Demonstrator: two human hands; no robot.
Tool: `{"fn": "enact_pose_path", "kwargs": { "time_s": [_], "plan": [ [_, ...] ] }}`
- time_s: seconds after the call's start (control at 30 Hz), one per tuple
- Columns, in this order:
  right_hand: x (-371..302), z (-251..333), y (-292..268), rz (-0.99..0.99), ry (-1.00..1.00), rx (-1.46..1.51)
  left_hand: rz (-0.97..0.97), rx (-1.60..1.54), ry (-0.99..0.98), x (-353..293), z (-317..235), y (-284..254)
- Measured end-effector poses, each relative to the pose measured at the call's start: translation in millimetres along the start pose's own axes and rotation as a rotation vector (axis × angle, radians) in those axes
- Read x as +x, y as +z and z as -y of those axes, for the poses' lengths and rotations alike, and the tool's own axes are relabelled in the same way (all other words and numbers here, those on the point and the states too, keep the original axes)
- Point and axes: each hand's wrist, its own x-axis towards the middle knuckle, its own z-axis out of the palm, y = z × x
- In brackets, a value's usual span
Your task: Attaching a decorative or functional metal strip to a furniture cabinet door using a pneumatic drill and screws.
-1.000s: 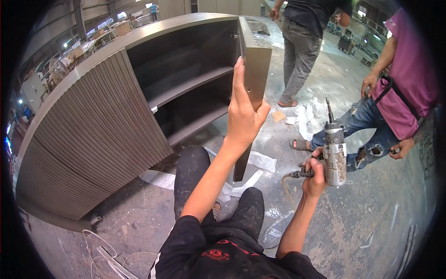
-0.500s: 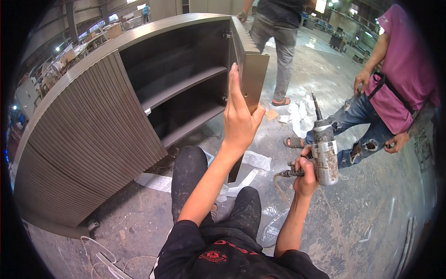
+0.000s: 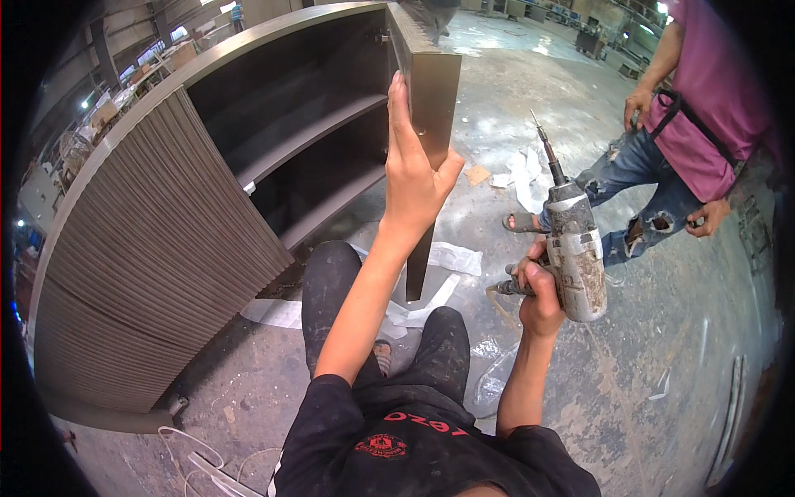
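Observation:
My left hand point(image 3: 411, 184) grips the edge of an open cabinet door point(image 3: 434, 108), its fingers stretched along the inner face and the thumb on the outer side. The door stands out from a large grey-brown cabinet point(image 3: 141, 240) with a curved, ribbed front. Dark compartments with a shelf point(image 3: 323, 149) lie behind it, and a hinge shows near the top of the door. In my right hand point(image 3: 540, 300) is a worn, silver air screwdriver point(image 3: 575, 257), its long bit point(image 3: 545, 142) pointing up and away. A hose fitting joins its handle.
At the right stands a person in a purple top point(image 3: 720, 99) and torn jeans. Behind the door, part of another person's dark head point(image 3: 441, 10) shows. White wrapping scraps point(image 3: 451, 258) lie on the concrete floor. Pale cords point(image 3: 207, 472) run below the cabinet.
The cabinet, door and my left hand sit higher and further left in the picture. The person in grey trousers behind the door has gone down low, mostly hidden. Both my grips are the same.

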Motion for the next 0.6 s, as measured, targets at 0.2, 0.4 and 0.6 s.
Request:
{"fn": "enact_pose_path", "kwargs": {
  "time_s": [0.2, 0.4, 0.6],
  "plan": [
    [-3.1, 0.4, 1.4, -0.011, 0.013, 0.004, -0.005, -0.002, 0.017, -0.9, -2.4, 1.8],
    [-6.3, -4.1, -3.7, 0.008, 0.008, 0.027, 0.044, -0.044, -0.044, -0.9, -4.9, -1.9],
    [-8.7, -4.6, -2.1, -0.007, 0.018, 0.032, 0.003, -0.017, -0.012, 2.0, -2.4, 2.7]
  ]
}}
